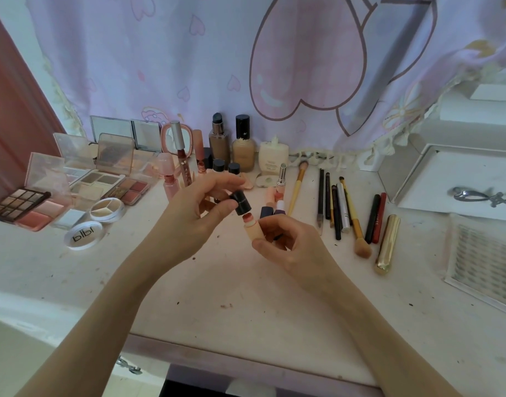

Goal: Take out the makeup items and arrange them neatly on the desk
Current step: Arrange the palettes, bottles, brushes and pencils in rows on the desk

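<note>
Above the middle of the desk my left hand pinches a small black cap, held just over a peach-coloured lip stick tube. My right hand grips that tube from below, with its reddish tip showing between cap and tube. Cap and tube are apart by a small gap. Open eyeshadow and blush palettes lie at the left. Foundation bottles stand at the back. Brushes and pencils lie in a row at the right.
A round white compact and a divided round pot lie left of my hands. A gold tube lies right of the pencils. A white tray with an eyelash curler and a lash box sit far right. A pink curtain hangs behind.
</note>
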Action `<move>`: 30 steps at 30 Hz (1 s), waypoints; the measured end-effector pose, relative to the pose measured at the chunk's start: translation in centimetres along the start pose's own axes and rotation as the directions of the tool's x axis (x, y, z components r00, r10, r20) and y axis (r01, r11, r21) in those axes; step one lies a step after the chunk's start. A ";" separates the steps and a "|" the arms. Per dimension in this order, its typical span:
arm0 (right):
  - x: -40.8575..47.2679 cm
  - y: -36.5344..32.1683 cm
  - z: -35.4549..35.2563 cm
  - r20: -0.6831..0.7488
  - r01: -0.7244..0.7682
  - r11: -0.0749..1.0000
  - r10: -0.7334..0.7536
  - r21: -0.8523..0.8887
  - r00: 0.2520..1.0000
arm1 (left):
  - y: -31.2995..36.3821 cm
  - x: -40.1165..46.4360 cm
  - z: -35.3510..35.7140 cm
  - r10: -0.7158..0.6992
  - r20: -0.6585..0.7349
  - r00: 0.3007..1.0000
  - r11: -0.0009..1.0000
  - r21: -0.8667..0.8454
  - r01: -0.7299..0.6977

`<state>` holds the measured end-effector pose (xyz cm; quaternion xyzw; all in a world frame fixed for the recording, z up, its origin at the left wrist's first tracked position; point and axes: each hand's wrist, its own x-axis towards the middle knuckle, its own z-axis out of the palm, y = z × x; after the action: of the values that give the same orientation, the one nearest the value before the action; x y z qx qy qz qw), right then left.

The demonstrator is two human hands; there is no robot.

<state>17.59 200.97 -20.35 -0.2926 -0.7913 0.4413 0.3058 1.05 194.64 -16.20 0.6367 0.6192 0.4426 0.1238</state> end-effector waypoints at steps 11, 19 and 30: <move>0.6 0.5 -0.3 -0.187 0.000 0.998 0.011 0.057 0.982 | -5.8 -3.3 0.8 -0.160 -0.033 0.987 0.876 0.456 0.158; 5.5 -0.6 -0.6 -0.223 -0.046 0.987 0.012 -0.151 0.975 | -6.6 -3.7 1.6 -0.180 0.082 0.980 0.786 0.611 0.093; 8.9 0.8 1.4 -0.200 -0.143 0.898 0.063 -0.416 0.978 | -7.0 -3.8 1.5 -0.156 0.066 0.985 0.797 0.598 0.086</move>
<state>11.01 207.13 -19.68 -0.4330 -0.8209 0.2441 0.2812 -2.04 193.20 -23.61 0.6262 0.7579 0.1820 -0.0184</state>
